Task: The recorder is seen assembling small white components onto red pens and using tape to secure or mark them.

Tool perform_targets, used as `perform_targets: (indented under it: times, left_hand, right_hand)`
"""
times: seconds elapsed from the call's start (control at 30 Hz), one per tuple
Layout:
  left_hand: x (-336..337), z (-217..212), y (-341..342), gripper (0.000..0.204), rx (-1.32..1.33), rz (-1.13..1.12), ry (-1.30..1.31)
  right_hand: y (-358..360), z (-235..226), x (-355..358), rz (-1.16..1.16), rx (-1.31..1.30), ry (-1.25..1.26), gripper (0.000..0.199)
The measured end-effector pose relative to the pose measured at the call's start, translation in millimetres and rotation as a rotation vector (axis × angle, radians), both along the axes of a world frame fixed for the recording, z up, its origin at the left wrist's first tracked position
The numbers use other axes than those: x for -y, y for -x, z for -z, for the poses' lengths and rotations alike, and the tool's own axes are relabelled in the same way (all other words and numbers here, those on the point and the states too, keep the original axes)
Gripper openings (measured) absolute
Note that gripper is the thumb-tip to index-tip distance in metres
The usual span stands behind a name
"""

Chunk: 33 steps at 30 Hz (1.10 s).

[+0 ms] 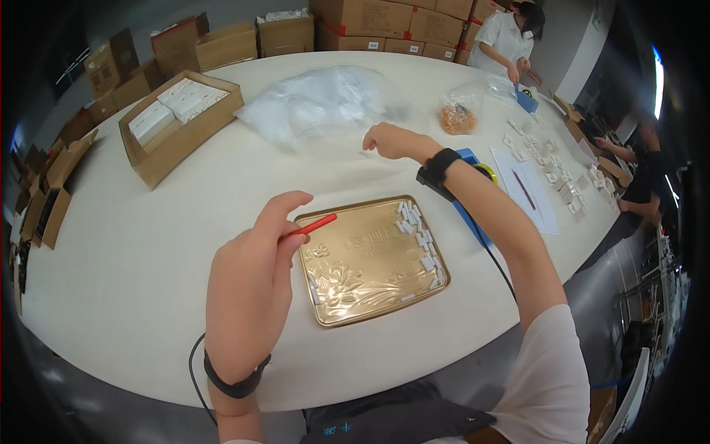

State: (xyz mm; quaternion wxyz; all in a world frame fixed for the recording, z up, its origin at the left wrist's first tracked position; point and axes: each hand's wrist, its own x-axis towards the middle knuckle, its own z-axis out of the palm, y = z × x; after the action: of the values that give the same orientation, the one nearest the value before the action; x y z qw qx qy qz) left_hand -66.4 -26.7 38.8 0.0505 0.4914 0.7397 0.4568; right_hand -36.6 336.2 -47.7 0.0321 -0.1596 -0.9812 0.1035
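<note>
My left hand (251, 274) is closed around a slim red stick (314, 225), which points up and to the right over the near-left part of a gold tray (370, 251). Small white pieces (419, 237) lie in the tray, mostly along its right side. My right hand (392, 140) reaches out past the tray with its fingers curled together, at the near edge of a large clear plastic bag (318, 103). Whatever those fingers pinch, if anything, cannot be made out. Partly behind my right forearm sits a blue tape dispenser (466, 211).
An open carton (181, 126) of white packs stands at the far left. To the right lie a paper sheet with a pen (523, 189), a bag of orange items (458, 118) and several small white parts (555, 166). A person (506, 41) works at the far side; another sits right.
</note>
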Motion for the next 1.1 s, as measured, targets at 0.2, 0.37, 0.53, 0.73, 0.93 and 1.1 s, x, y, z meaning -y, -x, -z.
perform_targets:
  times: [0.2,0.37,0.53,0.73,0.93,1.1]
  left_hand:
    - [6.8,-6.0,10.9,0.027,-0.042,-0.051,0.045]
    - [2.2,0.1,20.0,0.026,-0.124,-0.051,-0.008]
    - [3.3,-0.5,23.4,0.024,-0.146,-0.07,-0.027]
    - [2.7,1.4,25.0,0.023,-0.155,-0.065,0.001]
    - [1.7,0.5,21.4,0.027,-0.141,-0.066,-0.04]
    - [7.3,-2.0,8.4,0.034,-0.055,0.007,-0.179]
  right_hand:
    - [57.6,33.8,-18.3,0.299,0.337,-0.332,0.03]
    - [56.6,81.5,-50.5,0.212,0.061,-0.729,0.03]
    - [65.2,81.3,-51.6,0.251,0.19,-0.44,0.023]
    - [59.9,67.6,-51.0,0.23,0.131,-0.523,0.013]
    - [17.1,-4.9,-23.2,0.239,-0.146,-0.211,0.014]
    - [-46.3,-97.4,87.6,0.104,-0.335,0.683,0.019]
